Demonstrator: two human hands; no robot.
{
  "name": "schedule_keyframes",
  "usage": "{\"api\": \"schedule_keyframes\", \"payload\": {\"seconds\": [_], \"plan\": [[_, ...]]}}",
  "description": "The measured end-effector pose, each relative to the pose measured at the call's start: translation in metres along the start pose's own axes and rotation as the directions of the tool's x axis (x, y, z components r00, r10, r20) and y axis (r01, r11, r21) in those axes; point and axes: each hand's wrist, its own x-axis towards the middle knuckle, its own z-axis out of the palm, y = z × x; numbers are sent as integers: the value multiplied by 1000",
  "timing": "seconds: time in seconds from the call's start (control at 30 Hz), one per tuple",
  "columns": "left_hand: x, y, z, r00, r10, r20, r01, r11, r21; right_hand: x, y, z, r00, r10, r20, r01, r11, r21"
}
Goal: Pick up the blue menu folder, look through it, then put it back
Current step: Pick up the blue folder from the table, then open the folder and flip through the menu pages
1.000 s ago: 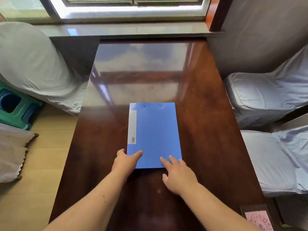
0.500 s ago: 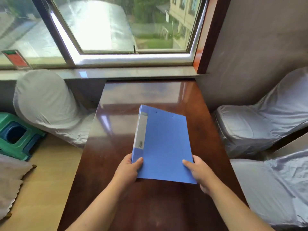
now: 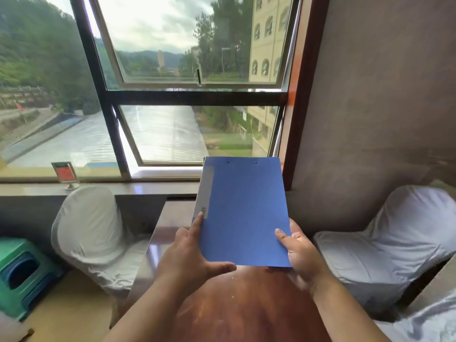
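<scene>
The blue menu folder (image 3: 244, 211) is closed and held up off the table, tilted toward me, with its grey spine label on the left. My left hand (image 3: 187, 260) grips its lower left corner, index finger along the spine and thumb under the bottom edge. My right hand (image 3: 299, 255) holds the lower right corner, thumb on the front cover and fingers behind. The dark wooden table (image 3: 237, 304) lies below the folder.
White-covered chairs stand on the left (image 3: 91, 228) and on the right (image 3: 385, 243). A green stool (image 3: 22, 272) sits on the floor at far left. A small red sign holder (image 3: 65, 174) stands on the window sill. The brown wall is at right.
The folder went from lying flat on the table to being lifted and raised up in both hands. My view has tilted up toward the window.
</scene>
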Motion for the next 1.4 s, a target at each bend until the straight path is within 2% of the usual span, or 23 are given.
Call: {"api": "schedule_keyframes", "payload": {"seconds": [0.3, 0.5, 0.6, 0.73, 0.83, 0.9, 0.97, 1.03, 1.1, 1.2, 1.33, 1.4], "plan": [[-27, 10, -9, 986, 123, -115, -125, 992, -12, -20, -21, -7, 996, 33, 84, -38, 997, 65], [-41, 11, -16, 958, 200, -207, -200, 980, 23, -26, -18, -15, 967, 188, 171, -212, 967, 141], [-47, 11, -17, 947, 224, -231, -213, 974, 71, -27, -14, -12, 971, 168, 169, -188, 976, 113], [-49, 5, -21, 941, 224, -253, -213, 975, 70, -19, -7, -8, 997, 51, 53, -55, 995, 83], [-49, 1, -24, 925, 148, -350, -147, 989, 30, -18, 0, -11, 998, 48, -34, -44, 995, 94], [-45, 1, -21, 939, 8, -344, -64, 987, -150, -20, 6, -16, 996, 67, -61, -59, 990, 125], [-39, 2, -16, 953, -213, -213, 79, 859, -506, -23, 10, -22, 995, 68, -74, -52, 979, 199], [-35, -4, -13, 943, -315, -106, 155, 698, -699, -26, 10, -25, 996, 44, -78, -23, 968, 250], [-34, -13, -8, 941, -336, -46, 189, 632, -751, -27, 6, -26, 997, 33, -68, -15, 969, 247], [-32, -24, 0, 933, -359, 9, 232, 585, -777, -25, 1, -29, 998, 35, -54, -23, 977, 210], [-34, -29, 5, 933, -358, 39, 278, 645, -712, -24, 3, -30, 997, 32, -64, -17, 977, 212], [-38, -29, 4, 926, -379, 4, 300, 725, -620, -24, 5, -30, 997, 28, -67, -11, 972, 235]]}}
